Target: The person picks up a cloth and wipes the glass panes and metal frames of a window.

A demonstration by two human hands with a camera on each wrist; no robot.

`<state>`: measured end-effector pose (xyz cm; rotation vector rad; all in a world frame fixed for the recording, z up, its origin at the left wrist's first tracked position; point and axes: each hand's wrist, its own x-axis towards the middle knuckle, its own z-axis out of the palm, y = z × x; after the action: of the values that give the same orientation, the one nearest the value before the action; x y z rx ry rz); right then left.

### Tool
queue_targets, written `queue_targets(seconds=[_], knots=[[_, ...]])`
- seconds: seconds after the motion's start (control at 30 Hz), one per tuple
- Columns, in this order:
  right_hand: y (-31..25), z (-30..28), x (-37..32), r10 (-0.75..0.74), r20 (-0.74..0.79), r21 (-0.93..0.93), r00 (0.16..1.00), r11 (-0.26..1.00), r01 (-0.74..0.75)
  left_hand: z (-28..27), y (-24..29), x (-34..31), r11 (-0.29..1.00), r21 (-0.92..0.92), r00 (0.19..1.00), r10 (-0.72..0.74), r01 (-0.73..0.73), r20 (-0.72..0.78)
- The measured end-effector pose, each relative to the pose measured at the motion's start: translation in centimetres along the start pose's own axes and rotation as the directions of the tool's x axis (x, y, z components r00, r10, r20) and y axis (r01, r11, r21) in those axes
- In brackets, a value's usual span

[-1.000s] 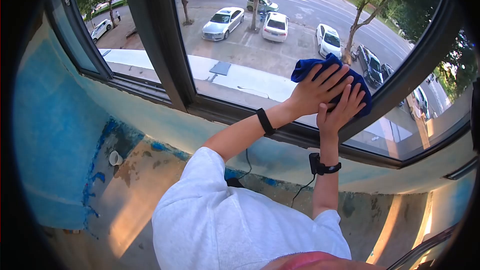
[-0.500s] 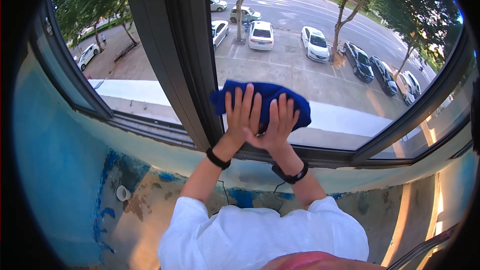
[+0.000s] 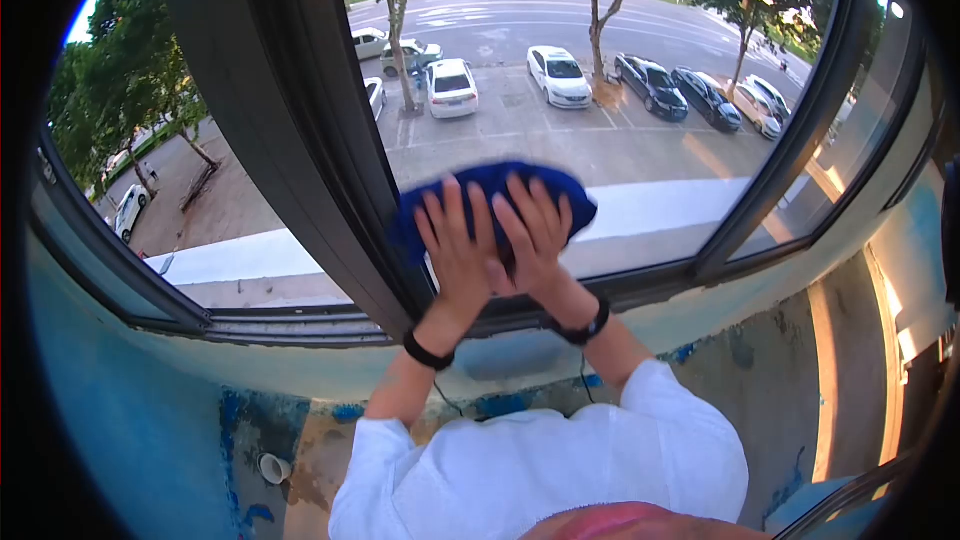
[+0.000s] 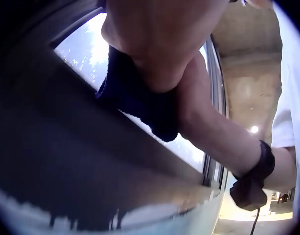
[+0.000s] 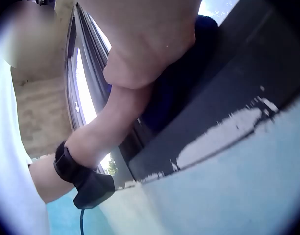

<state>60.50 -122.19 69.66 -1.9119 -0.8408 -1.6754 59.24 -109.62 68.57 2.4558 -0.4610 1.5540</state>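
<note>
A dark blue cloth (image 3: 490,178) lies against the lower left part of the window pane (image 3: 640,155), close to the thick dark upright frame. My left hand (image 3: 460,250) presses flat on the cloth with its fingers straight and pointing up. Beside it my right hand (image 3: 535,240) presses too, fingers extended, the two hands meeting near the thumbs. In the left wrist view the cloth (image 4: 140,93) hangs below the hand, over the dark frame's edge. The right wrist view shows the cloth (image 5: 162,100) partly hidden behind the hand.
A dark upright frame (image 3: 285,110) stands left of the hands, and the bottom rail (image 3: 640,285) runs below them. Under the window is a painted wall (image 3: 510,355) with chipped patches. A white cup (image 3: 274,468) is on the floor at lower left. Parked cars (image 3: 560,77) show outside.
Both hands and the cloth swept from the right side of the pane leftward and down to the upright frame, then shifted slightly further left. The head view has turned as well.
</note>
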Motion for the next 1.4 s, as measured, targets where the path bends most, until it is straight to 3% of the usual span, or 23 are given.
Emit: queue_targets(seconds=[0.03, 0.07, 0.1, 0.13, 0.23, 0.33, 0.43, 0.63, 0.73, 0.8, 1.0, 1.13, 1.27, 1.4], knots=[[0.3, 0.0, 3.4, -0.034, -0.063, 0.037, 0.997, 0.999, 0.037, -1.2, -0.1, 3.2, 0.997, -0.072, 0.989, -0.011, 0.001, -0.146], [0.5, 0.1, 6.3, -0.066, -0.13, 0.079, 0.989, 0.994, 0.076, -1.4, -0.5, 5.5, 0.986, -0.161, 0.933, -0.015, -0.046, -0.36], [0.5, -0.3, 8.8, -0.087, -0.177, 0.097, 0.98, 0.99, 0.105, -1.6, -0.4, 7.5, 0.973, -0.226, 0.876, -0.069, -0.047, -0.478], [0.6, -0.4, 10.6, -0.098, -0.216, 0.112, 0.971, 0.986, 0.124, -2.7, 0.0, 9.4, 0.972, -0.232, 0.867, -0.083, -0.039, -0.491], [1.6, -1.2, 13.7, -0.094, -0.228, 0.079, 0.969, 0.99, 0.115, -4.1, 1.4, 12.8, 0.998, -0.023, 0.888, -0.06, 0.056, -0.456], [3.3, -2.8, 14.3, -0.04, -0.204, -0.032, 0.978, 0.999, 0.034, -3.7, 3.7, 14.7, 0.998, -0.041, 0.893, -0.059, 0.046, -0.445], [6.5, -5.4, 13.8, 0.042, -0.266, 0.01, 0.963, 0.999, -0.041, -2.3, 7.7, 16.5, 0.998, -0.06, 0.905, -0.044, 0.02, -0.424], [16.9, -13.8, 10.6, 0.079, -0.268, -0.124, 0.96, 0.986, -0.115, 4.0, 19.5, 18.9, 0.987, -0.128, 0.924, 0.046, -0.102, -0.379], [21.8, -17.2, 7.1, 0.17, -0.338, -0.157, 0.926, 0.96, -0.233, 6.8, 25.3, 19.3, 0.944, -0.205, 0.918, 0.175, -0.26, -0.357], [22.1, -17.8, 5.5, 0.213, -0.356, -0.15, 0.91, 0.948, -0.28, 6.9, 26.9, 19.0, 0.906, -0.244, 0.912, 0.262, -0.345, -0.316], [19.0, -14.0, 7.8, 0.146, -0.33, -0.18, 0.933, 0.96, -0.214, 5.3, 21.1, 18.1, 0.94, -0.231, 0.928, 0.164, -0.25, -0.336], [11.6, -8.3, 11.7, 0.041, -0.261, -0.11, 0.964, 0.991, -0.072, 2.5, 12.4, 16.6, 0.99, -0.112, 0.873, 0.024, -0.089, -0.488], [3.9, -2.7, 14.4, 0.01, -0.181, 0.032, 0.983, 0.999, -0.004, -3.4, 3.6, 15.2, 0.998, 0.062, 0.902, 0.055, -0.032, -0.427], [-2.1, 1.2, 14.6, 0.008, -0.129, 0.094, 0.992, 0.996, 0.005, -7.3, -1.1, 12.8, 0.996, 0.083, 0.916, 0.016, 0.019, -0.4]])
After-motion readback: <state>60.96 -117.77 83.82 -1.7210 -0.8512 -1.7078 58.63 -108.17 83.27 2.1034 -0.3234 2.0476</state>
